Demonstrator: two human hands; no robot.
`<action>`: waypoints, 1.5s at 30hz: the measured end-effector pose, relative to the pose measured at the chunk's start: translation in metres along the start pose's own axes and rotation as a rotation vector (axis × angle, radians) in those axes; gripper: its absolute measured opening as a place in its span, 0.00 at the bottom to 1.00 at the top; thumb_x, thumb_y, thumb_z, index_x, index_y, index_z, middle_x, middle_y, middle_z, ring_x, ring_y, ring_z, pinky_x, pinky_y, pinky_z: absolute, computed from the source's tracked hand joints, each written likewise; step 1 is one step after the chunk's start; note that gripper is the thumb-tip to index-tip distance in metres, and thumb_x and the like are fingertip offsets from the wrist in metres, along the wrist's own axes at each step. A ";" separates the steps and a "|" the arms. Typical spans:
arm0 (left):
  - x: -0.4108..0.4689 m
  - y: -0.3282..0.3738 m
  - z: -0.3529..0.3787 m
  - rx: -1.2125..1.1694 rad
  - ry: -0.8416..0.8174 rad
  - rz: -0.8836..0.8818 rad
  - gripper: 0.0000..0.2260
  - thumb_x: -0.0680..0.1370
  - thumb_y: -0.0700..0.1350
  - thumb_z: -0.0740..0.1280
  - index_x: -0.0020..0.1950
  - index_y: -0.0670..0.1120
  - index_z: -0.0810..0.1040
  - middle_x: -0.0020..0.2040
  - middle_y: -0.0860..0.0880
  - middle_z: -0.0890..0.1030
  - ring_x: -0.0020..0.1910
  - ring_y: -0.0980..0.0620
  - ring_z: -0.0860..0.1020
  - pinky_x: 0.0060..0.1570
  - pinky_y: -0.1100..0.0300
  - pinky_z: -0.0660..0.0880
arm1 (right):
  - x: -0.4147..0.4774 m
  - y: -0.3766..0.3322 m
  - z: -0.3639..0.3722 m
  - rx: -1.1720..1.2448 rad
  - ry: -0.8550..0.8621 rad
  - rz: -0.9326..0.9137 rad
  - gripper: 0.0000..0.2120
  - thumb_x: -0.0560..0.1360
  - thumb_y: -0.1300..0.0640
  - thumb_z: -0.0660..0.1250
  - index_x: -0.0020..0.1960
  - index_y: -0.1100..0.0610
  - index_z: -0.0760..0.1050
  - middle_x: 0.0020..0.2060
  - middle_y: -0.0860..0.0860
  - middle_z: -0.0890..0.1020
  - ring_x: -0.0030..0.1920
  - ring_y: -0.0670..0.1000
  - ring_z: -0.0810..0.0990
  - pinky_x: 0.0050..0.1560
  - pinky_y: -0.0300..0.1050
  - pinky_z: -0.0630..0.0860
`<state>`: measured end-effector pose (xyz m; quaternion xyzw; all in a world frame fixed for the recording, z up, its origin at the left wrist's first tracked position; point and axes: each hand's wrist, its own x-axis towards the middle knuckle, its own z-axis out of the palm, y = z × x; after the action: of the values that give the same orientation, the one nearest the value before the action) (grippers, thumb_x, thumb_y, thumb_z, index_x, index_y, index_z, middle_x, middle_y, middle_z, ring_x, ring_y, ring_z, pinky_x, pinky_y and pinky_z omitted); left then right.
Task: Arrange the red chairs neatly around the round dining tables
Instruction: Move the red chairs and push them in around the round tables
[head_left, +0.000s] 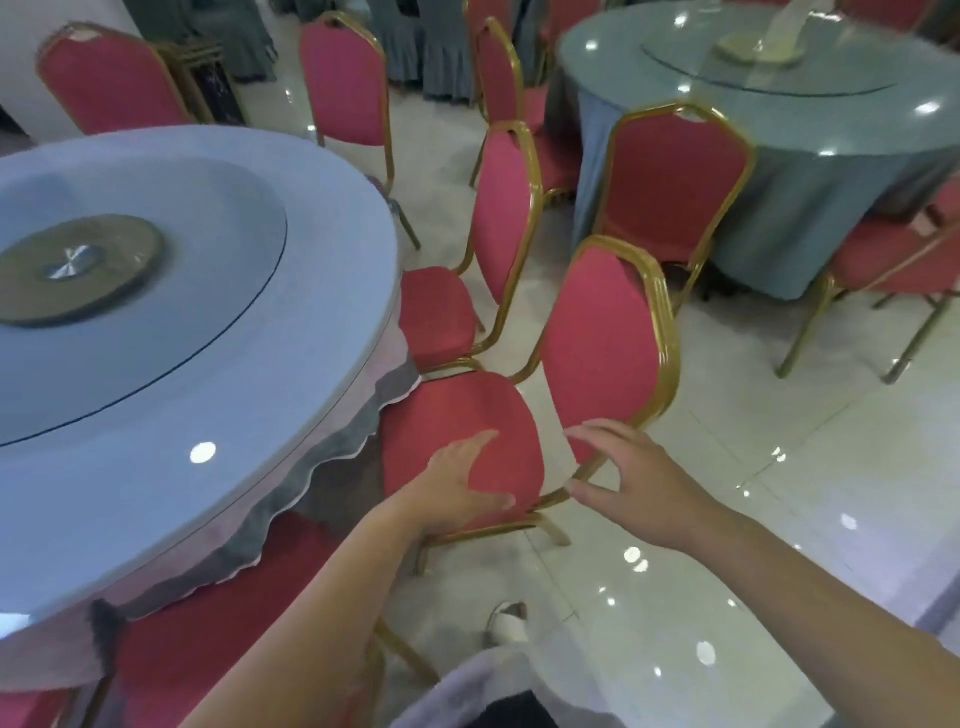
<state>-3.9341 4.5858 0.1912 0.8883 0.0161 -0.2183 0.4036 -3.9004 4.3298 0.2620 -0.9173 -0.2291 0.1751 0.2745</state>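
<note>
A red chair (597, 332) with a gold metal frame stands at the right edge of the near round table (218, 364), its seat partly under the tablecloth. My left hand (462, 488) rests on the near edge of the seat, fingers spread. My right hand (628, 483) hovers open beside the chair's gold frame at the base of the backrest, thumb close to the tube. A second red chair (498, 223) stands just beyond it at the same table. Another red seat (208, 613) sits under the table edge near my left arm.
More red chairs (348, 78) ring the near table. A second round table (779, 114) with a grey cloth and glass turntable stands at the back right, red chairs (675, 182) around it. Glossy tiled floor (727, 467) lies open to my right. My shoe (506, 623) shows below.
</note>
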 end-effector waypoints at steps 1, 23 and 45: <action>0.017 0.011 -0.002 -0.017 -0.030 0.008 0.41 0.71 0.62 0.72 0.78 0.63 0.53 0.78 0.57 0.57 0.77 0.50 0.55 0.74 0.43 0.59 | 0.012 0.004 -0.015 -0.016 -0.015 -0.004 0.27 0.76 0.41 0.66 0.73 0.42 0.66 0.69 0.37 0.66 0.70 0.41 0.62 0.71 0.45 0.60; 0.206 0.166 0.040 -0.296 0.278 -0.513 0.41 0.68 0.68 0.71 0.77 0.63 0.57 0.77 0.59 0.59 0.75 0.58 0.60 0.74 0.56 0.59 | 0.390 0.160 -0.200 -0.427 -0.754 -0.626 0.22 0.73 0.32 0.65 0.60 0.42 0.80 0.61 0.39 0.77 0.58 0.41 0.75 0.63 0.42 0.69; 0.282 0.258 0.161 -0.316 0.586 -0.760 0.35 0.68 0.38 0.58 0.67 0.72 0.65 0.31 0.64 0.76 0.26 0.66 0.75 0.23 0.71 0.67 | 0.359 0.265 -0.223 -0.594 -0.466 -0.907 0.05 0.68 0.56 0.63 0.38 0.46 0.76 0.36 0.42 0.76 0.44 0.43 0.74 0.56 0.48 0.63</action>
<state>-3.6869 4.2534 0.1682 0.7717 0.4838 -0.0863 0.4037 -3.4156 4.2235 0.2128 -0.7026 -0.6921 0.1653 -0.0043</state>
